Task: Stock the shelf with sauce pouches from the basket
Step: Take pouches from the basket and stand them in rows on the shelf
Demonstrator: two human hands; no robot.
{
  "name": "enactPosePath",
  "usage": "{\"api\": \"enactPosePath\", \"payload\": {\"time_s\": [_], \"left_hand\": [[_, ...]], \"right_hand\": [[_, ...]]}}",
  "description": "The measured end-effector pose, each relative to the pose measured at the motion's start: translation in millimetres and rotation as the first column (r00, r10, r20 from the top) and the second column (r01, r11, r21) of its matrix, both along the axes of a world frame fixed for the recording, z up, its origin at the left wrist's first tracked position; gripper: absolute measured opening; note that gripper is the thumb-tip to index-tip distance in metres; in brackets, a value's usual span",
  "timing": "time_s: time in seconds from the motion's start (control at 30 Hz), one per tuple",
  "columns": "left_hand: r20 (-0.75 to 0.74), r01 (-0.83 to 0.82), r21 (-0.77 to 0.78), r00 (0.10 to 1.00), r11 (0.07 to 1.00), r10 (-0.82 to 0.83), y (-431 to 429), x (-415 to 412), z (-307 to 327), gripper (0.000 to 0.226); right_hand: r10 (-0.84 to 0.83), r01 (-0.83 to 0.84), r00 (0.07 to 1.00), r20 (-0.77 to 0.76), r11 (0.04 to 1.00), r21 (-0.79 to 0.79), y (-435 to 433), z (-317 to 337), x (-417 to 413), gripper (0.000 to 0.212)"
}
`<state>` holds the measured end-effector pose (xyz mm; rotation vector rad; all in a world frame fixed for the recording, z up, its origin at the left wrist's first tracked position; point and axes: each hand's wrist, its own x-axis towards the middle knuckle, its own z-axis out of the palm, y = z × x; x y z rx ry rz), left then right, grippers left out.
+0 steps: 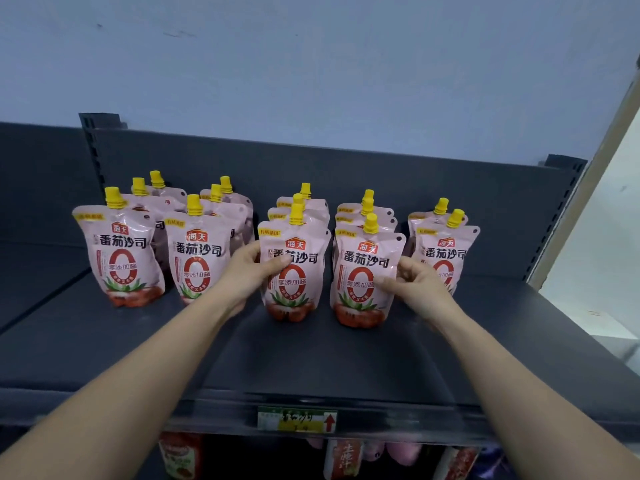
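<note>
close together, left hand (246,271) gripping one sauce pouch (294,282), right hand (417,284) gripping the next pouch (363,285), rear rows (317,206) mostly hidden

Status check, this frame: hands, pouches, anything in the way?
Left hand grips third-column front pouch; right hand grips fourth-column front pouch. Both upright on shelf, five columns standing. No basket in view; nothing blocking.
</note>
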<state>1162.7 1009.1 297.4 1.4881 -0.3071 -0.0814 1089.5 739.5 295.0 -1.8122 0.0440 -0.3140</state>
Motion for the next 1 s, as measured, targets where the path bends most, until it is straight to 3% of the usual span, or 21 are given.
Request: {"api": "enactPosePath", "payload": {"time_s": [0.4, 0.6, 0.87, 1.0], "left_hand": [[0.040, -0.111, 0.052, 0.993, 0.992, 0.109, -7, -5, -4, 0.025], [0.083, -0.184, 0.162, 0.981, 0.969, 0.173, -8, -12, 1, 0.027], [0.268, -0.270, 0.353, 0.946, 0.896, 0.180, -6, -29, 11, 0.056], [0.375, -0.396, 0.469, 0.899, 0.789, 0.228, -7, -37, 16, 0.083]], "right_hand": [[0.011, -0.011, 1.000, 0.003, 0.998, -0.068, 0, -1, 5, 0.030], [-0.007, 0.009, 1.000, 0.022, 0.997, -0.072, 4, -1, 2, 0.036], [-0.095, 0.101, 0.995, 0.041, 0.971, -0.215, 8, 0, -4, 0.049], [-0.129, 0.173, 0.976, 0.178, 0.950, -0.261, 13, 2, -16, 0.064]]}}
